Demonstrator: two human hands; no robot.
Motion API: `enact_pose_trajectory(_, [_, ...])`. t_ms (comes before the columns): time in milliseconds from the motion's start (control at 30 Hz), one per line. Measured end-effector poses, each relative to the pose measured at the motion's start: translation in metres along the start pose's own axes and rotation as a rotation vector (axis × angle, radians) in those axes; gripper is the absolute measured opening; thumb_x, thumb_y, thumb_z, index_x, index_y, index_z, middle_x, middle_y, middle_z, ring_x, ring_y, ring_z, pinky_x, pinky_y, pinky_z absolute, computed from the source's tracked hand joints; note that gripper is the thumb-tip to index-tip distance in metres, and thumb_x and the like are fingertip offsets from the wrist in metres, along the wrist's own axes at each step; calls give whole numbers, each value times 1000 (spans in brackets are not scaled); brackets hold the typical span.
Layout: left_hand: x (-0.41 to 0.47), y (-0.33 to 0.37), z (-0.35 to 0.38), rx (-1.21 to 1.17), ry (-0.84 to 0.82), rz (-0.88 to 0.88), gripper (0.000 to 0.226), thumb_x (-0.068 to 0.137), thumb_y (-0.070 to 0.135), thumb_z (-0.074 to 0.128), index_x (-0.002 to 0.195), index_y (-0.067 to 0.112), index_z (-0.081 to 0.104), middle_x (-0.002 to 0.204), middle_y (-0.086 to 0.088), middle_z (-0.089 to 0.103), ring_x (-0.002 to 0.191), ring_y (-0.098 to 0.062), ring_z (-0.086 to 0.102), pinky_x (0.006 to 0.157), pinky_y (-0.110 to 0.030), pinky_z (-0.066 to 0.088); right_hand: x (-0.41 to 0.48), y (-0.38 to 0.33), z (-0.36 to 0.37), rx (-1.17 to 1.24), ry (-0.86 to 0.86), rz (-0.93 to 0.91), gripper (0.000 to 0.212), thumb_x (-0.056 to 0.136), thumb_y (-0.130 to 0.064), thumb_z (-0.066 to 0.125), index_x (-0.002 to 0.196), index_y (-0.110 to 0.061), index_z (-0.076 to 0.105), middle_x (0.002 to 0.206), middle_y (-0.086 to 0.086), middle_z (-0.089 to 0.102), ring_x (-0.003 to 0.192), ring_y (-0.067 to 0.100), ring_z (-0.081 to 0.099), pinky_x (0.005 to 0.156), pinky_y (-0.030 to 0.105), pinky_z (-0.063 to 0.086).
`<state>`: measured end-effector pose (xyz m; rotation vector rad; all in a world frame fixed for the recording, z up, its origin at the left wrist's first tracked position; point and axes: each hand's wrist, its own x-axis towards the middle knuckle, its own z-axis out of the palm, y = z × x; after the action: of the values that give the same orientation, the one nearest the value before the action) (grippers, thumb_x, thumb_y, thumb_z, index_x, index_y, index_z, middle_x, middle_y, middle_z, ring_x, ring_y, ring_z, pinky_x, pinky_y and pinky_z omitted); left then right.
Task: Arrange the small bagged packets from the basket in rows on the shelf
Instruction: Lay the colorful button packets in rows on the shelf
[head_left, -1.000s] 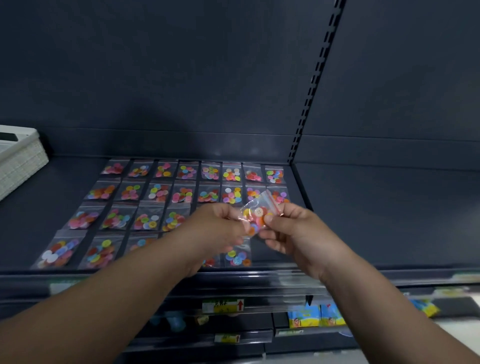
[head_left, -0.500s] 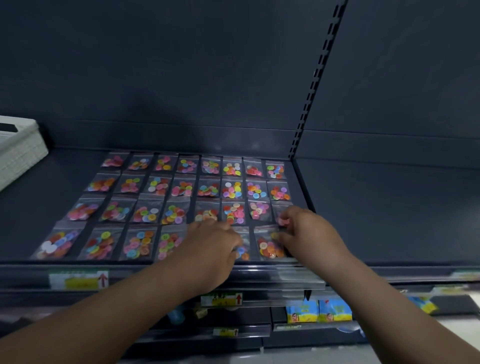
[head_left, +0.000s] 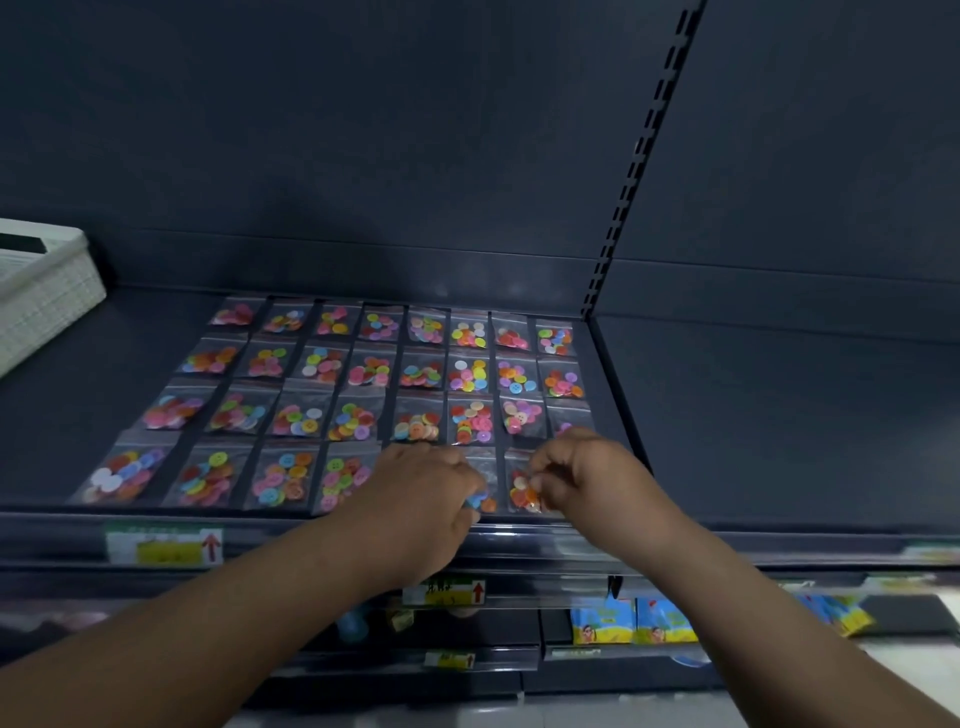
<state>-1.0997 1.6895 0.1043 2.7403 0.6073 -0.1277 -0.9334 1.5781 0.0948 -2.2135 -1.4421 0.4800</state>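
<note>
- We saw a dark shelf carrying the small packets of coloured buttons, which lay flat, side by side, in four rows.
- The right hand was low over the front row, near its right end. Its fingers were curled, and the tips pinched the edge of the last packet, which lay on the shelf.
- The left hand was just beside it, back upward, with the fingers bent down onto the neighbouring packet — we could not tell whether they gripped it or only pressed on it.
- The two hands were near each other but did not touch.
- The white basket stood on the same shelf at the far left, well apart from the rows; we could not see its contents.
- Under the shelf edge there were price labels with red arrows, and yellow-and-blue packs on a lower level.
</note>
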Motion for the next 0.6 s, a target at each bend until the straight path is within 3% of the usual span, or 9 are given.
enact_pose_trajectory(67, [0, 1, -3, -1, 9, -3, 37, 99, 36, 40, 135, 29, 47, 135, 11, 44, 124, -11, 36, 108, -30, 22, 3, 2, -4, -45, 111, -46, 13, 91, -14, 56, 94, -20, 68, 94, -9, 58, 83, 4, 54, 72, 17, 41])
enact_pose_trajectory(133, [4, 0, -8, 25, 23, -12, 40, 99, 37, 39, 137, 25, 44, 140, 8, 41, 128, -13, 34, 111, -32, 21, 11, 5, -6, -149, 157, -98, 25, 93, -13, 52, 112, -19, 66, 113, -4, 61, 106, 13, 48, 87, 20, 37])
enact_pose_trajectory(267, [16, -3, -16, 95, -22, -33, 56, 99, 47, 32, 148, 21, 25, 156, 4, 20, 142, -15, 16, 115, -34, 8, 26, 4, -8, -268, 7, -92, 42, 99, -21, 41, 140, -29, 42, 150, -10, 34, 138, 16, 19, 110, 30, 17])
enact_pose_trajectory(367, [25, -5, -16, 132, -105, -38, 64, 97, 54, 27, 150, 18, 20, 159, 0, 12, 145, -16, 10, 117, -37, 4, 29, 3, -6, -319, -113, -70, 45, 100, -28, 36, 145, -32, 33, 155, -14, 22, 143, 15, 7, 114, 36, 9])
enact_pose_trajectory(600, [25, -8, -13, 148, -130, -25, 66, 96, 57, 27, 148, 17, 26, 158, -1, 16, 145, -16, 12, 117, -40, 4, 29, 7, -2, -356, -137, -79, 43, 100, -31, 35, 143, -32, 35, 154, -12, 25, 143, 16, 13, 116, 41, 13])
